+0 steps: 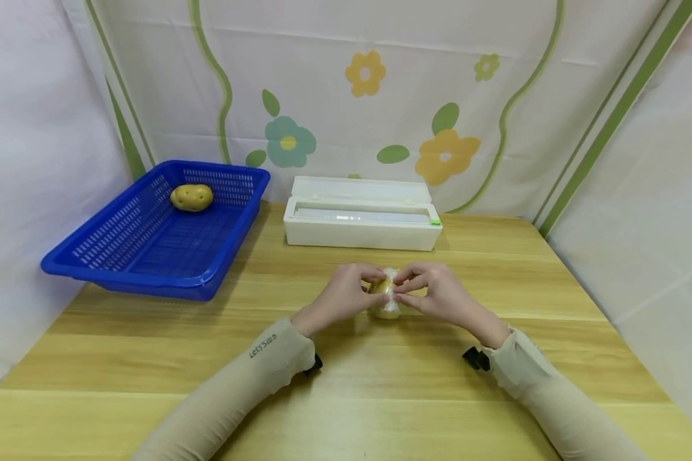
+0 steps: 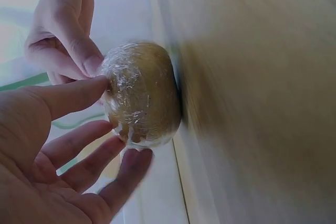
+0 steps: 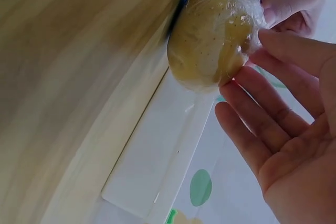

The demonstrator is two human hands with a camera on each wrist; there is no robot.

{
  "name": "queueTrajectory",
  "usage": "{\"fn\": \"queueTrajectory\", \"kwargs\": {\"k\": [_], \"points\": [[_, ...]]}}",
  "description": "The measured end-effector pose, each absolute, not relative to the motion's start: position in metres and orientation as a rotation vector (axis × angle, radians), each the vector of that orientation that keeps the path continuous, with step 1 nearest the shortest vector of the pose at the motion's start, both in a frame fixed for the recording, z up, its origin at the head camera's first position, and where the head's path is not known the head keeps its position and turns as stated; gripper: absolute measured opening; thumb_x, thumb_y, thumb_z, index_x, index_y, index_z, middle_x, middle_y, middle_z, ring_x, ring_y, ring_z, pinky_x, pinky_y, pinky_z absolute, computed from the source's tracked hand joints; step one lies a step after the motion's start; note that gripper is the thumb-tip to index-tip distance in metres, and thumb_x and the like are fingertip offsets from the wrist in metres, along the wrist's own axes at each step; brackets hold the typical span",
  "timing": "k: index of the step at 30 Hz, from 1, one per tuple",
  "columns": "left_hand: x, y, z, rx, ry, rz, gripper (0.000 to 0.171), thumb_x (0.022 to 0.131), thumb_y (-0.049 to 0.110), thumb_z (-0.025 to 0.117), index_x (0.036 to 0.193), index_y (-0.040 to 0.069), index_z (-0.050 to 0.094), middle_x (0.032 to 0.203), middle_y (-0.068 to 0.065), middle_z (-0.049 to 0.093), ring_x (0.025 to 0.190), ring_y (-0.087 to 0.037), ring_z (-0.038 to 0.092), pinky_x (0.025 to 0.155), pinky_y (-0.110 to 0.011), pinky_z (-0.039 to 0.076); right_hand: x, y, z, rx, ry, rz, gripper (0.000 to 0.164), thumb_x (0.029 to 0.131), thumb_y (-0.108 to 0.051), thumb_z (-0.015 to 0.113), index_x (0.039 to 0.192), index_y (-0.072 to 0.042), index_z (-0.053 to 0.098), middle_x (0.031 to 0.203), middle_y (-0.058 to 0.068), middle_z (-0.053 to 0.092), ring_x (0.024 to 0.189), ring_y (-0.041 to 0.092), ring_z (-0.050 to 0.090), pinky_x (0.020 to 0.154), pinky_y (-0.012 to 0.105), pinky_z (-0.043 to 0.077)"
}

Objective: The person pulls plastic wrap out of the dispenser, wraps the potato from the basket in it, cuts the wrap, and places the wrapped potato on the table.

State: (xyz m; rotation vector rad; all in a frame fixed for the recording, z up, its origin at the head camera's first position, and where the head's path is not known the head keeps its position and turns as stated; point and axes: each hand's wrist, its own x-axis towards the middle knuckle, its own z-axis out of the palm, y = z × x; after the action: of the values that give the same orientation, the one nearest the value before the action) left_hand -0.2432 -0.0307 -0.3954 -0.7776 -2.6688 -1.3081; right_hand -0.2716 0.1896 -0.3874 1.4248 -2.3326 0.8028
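"Where is the wrapped potato (image 1: 389, 310)?"

"Between the two hands, in front of the person, on or only just above the wood-grain tabletop (image 1: 352, 403). I can't tell whether its underside touches. Clear cling film (image 2: 127, 72) covers it, shiny and wrinkled, bunched most on the upper side."

"What is the left hand (image 1: 344, 291) doing?"

"Holding the potato lightly: thumb on the near side, fingertips on the far side, palm well off it."

"And the right hand (image 1: 438, 291)?"

"Much the same from the other side. Its thumb and fingertips pinch at the film-covered top, with the two thumbs close together there. In the right wrist view the little finger looks clear of the potato."

"Anything beyond them?"

"A white cling-film dispenser (image 1: 360, 235), lid (image 1: 360, 189) raised at the back, with a small bright green piece (image 1: 435, 222) at its right front corner. Behind that hangs a white curtain (image 1: 323, 64) printed with orange and teal flowers."

"And off to the left?"

"A blue plastic basket (image 1: 187, 240), with one bare potato (image 1: 192, 198) lying near its back left corner."

"What about the arms?"

"Beige sleeves (image 1: 225, 390), with lettering on the left one, and something black showing under each wrist."
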Motion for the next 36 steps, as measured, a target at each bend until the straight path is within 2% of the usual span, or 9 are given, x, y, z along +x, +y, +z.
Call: {"fn": "queueTrajectory", "kwargs": {"k": [4,9,14,18,23,29,32,36], "points": [[-0.243,-0.032,-0.394,-0.772,-2.716,-1.216,0.038,0.087,0.022,0.078,0.120,0.006,0.070,0.126,-0.004,0.064,0.109,-0.021,0.061,0.087,-0.034,0.051,-0.273,0.191,-0.388,1.456,-2.329,0.781,0.011,0.077,-0.011,0.085,0.087,-0.007,0.080,0.094,0.004,0.070,0.086,0.018,0.067,0.071,0.032,0.056],[-0.244,-0.036,-0.397,-0.806,-2.692,-1.251,0.041,0.089,0.024,0.077,0.123,0.004,0.068,0.129,-0.008,0.062,0.108,-0.022,0.062,0.086,-0.035,0.053,-0.275,0.192,-0.389,1.470,-2.341,0.791,0.018,0.077,-0.018,0.087,0.090,-0.008,0.080,0.099,0.003,0.069,0.089,0.017,0.066,0.073,0.033,0.056],[-0.247,-0.040,-0.399,-0.805,-2.675,-1.258,0.044,0.090,0.033,0.074,0.123,0.004,0.068,0.130,-0.008,0.062,0.106,-0.021,0.064,0.084,-0.033,0.054,-0.276,0.190,-0.391,1.443,-2.342,0.861,0.018,0.076,-0.014,0.086,0.093,-0.008,0.080,0.101,0.003,0.070,0.092,0.018,0.067,0.074,0.032,0.056],[-0.249,-0.041,-0.399,-0.768,-2.670,-1.280,0.045,0.089,0.037,0.074,0.121,0.006,0.070,0.127,-0.007,0.064,0.103,-0.019,0.065,0.082,-0.030,0.054,-0.276,0.188,-0.393,1.392,-2.336,0.933,0.019,0.076,-0.009,0.086,0.094,-0.007,0.080,0.102,0.006,0.072,0.093,0.021,0.069,0.076,0.036,0.056],[-0.251,-0.040,-0.400,-0.660,-2.671,-1.342,0.041,0.086,0.033,0.078,0.117,0.007,0.073,0.122,-0.005,0.066,0.092,-0.017,0.066,0.071,-0.024,0.053,-0.274,0.185,-0.394,1.342,-2.337,0.985,0.019,0.076,-0.005,0.085,0.094,-0.003,0.079,0.105,0.013,0.071,0.098,0.028,0.069,0.081,0.041,0.055],[-0.250,-0.038,-0.394,-0.559,-2.694,-1.370,0.040,0.082,0.032,0.083,0.112,0.008,0.075,0.117,-0.003,0.068,0.077,-0.007,0.065,0.058,-0.024,0.052,-0.272,0.181,-0.391,1.356,-2.327,0.937,0.017,0.076,-0.002,0.084,0.092,-0.003,0.079,0.105,0.013,0.072,0.096,0.028,0.069,0.073,0.037,0.057],[-0.251,-0.037,-0.391,-0.584,-2.737,-1.321,0.038,0.080,0.031,0.083,0.110,0.009,0.076,0.117,-0.004,0.068,0.065,-0.004,0.060,0.052,-0.023,0.047,-0.270,0.182,-0.390,1.360,-2.361,0.916,0.015,0.077,-0.004,0.084,0.091,-0.003,0.079,0.103,0.011,0.071,0.093,0.027,0.069,0.072,0.034,0.057],[-0.253,-0.034,-0.388,-0.696,-2.770,-1.247,0.036,0.084,0.034,0.080,0.111,0.010,0.076,0.119,-0.006,0.067,0.045,-0.005,0.037,0.044,-0.020,0.034,-0.268,0.186,-0.390,1.293,-2.421,0.952,0.010,0.076,-0.008,0.086,0.085,-0.007,0.080,0.097,0.003,0.070,0.089,0.022,0.068,0.072,0.033,0.056]]}}
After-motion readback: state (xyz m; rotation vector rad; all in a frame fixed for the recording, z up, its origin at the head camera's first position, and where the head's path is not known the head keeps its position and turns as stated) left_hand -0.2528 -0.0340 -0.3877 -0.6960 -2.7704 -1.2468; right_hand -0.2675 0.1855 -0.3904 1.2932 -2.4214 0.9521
